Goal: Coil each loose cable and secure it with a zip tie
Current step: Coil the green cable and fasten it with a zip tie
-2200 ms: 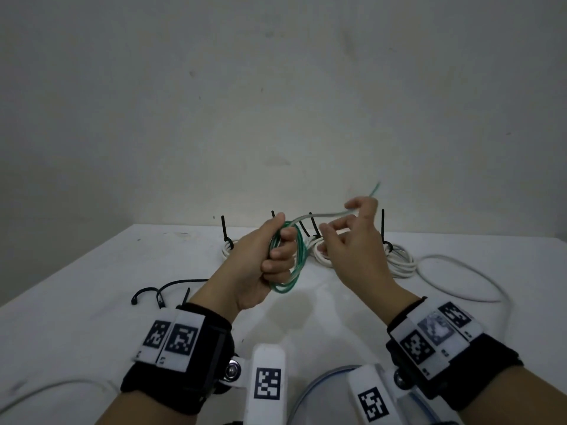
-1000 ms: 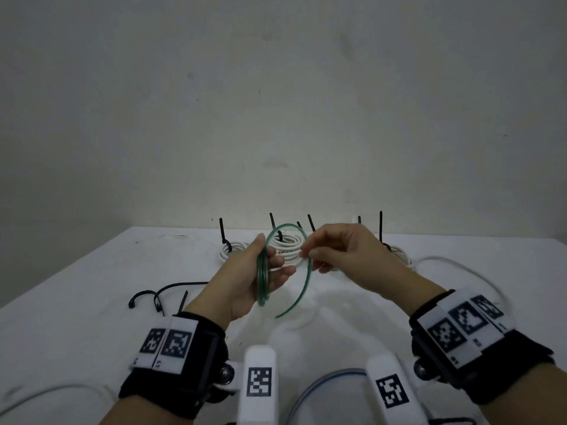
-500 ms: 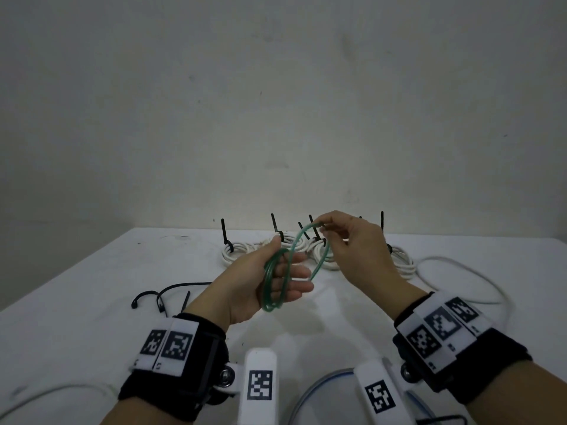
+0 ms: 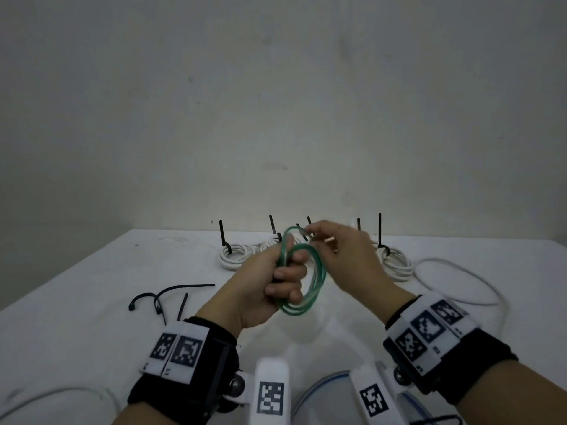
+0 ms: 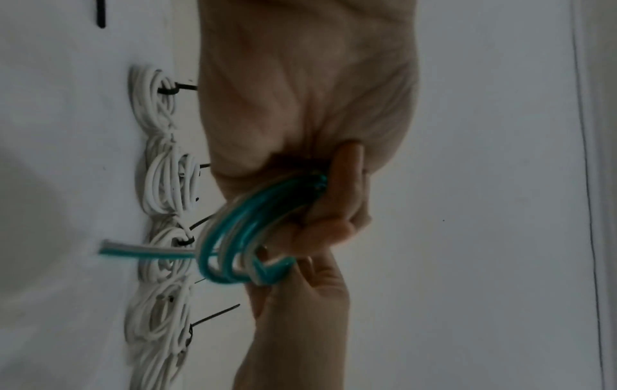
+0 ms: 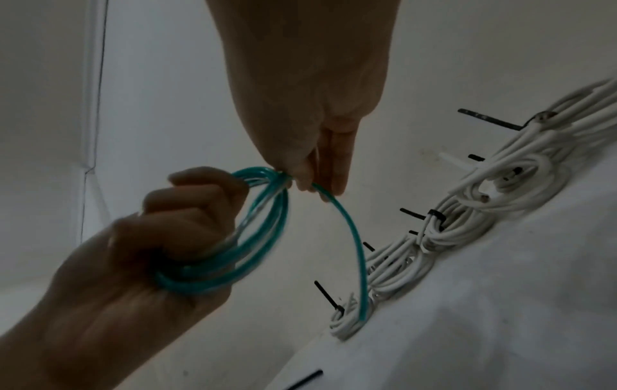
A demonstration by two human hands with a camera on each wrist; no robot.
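A green cable [image 4: 316,283] is wound into a small coil of several loops. My left hand [image 4: 288,280] grips one side of the coil, fingers curled round the strands, above the table's middle. My right hand [image 4: 311,236] pinches the cable at the coil's top, just behind the left fingers. In the right wrist view the pinch [image 6: 307,182] sits where the loops meet, and a short free end [image 6: 354,250] arcs down from it. In the left wrist view the green coil [image 5: 233,237] bulges out from my curled fingers [image 5: 333,219]. Loose black zip ties [image 4: 171,294] lie on the table to the left.
Several white coiled cables [image 4: 236,254] bound with black zip ties line the back of the white table [image 4: 92,302]. A loose white cable [image 4: 460,271] loops at the right. Another white cable [image 4: 61,394] trails at the near left edge.
My right hand has swung the long green tail round onto the coil, adding loops, and now pinches it at the coil's top. My left hand has kept its grip.
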